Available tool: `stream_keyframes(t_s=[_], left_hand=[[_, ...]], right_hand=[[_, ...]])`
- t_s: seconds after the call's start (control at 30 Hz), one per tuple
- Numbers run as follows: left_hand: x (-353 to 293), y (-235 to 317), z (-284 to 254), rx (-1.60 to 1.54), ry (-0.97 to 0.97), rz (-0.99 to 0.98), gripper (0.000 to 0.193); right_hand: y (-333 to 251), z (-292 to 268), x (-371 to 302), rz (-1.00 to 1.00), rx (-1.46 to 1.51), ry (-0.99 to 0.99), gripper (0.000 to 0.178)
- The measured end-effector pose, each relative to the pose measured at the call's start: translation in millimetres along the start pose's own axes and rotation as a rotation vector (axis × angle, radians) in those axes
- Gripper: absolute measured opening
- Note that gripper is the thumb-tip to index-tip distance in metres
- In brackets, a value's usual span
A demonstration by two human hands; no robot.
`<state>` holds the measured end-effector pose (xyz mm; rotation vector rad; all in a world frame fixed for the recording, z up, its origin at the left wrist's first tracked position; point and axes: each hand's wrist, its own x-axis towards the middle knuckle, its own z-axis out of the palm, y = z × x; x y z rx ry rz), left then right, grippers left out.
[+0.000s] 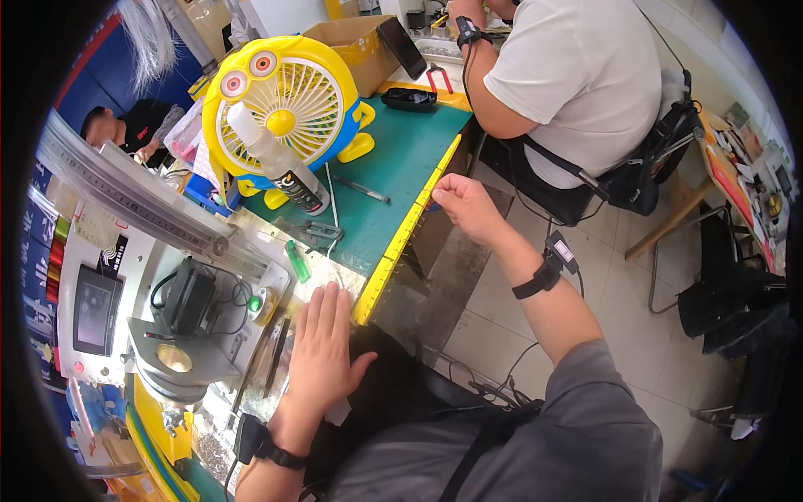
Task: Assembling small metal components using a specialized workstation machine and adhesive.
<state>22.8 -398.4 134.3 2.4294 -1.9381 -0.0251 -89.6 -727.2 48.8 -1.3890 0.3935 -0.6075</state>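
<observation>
Workbench edge (pixel 400 238), marked by a yellow strip along the green mat, lies between the two hands. At far left sits a small machine with a screen (pixel 96 308); behind it stand a yellow cartoon-faced fan (pixel 280 105) and a leaning spray can (pixel 276 163). The left hand (pixel 322 351) rests flat, fingers spread, holding nothing, just beside a green lighter (pixel 296 260). The right hand (pixel 464 205) hovers at the strip, fingers loosely curled; whether it pinches anything cannot be told. Judged a pause between handling steps; any pick-up would call for a reach inward.

Grey short-sleeved shirt, lower right of frame. Black wristbands on left hand (pixel 322 351) and right hand (pixel 464 205); right band carries small black device, cable attached.
</observation>
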Motion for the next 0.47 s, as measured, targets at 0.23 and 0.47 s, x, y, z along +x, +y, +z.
stream_keyframes(t_s=[0.23,0.47], left_hand=[[3,1,1,0.009,-0.026,-0.02,0.107],[1,1,0,-0.006,-0.034,-0.029,0.106]], right_hand=[[30,-24,5,-0.166,-0.237,0.07,0.01],[40,-55,1,-0.144,-0.37,0.11,0.008]])
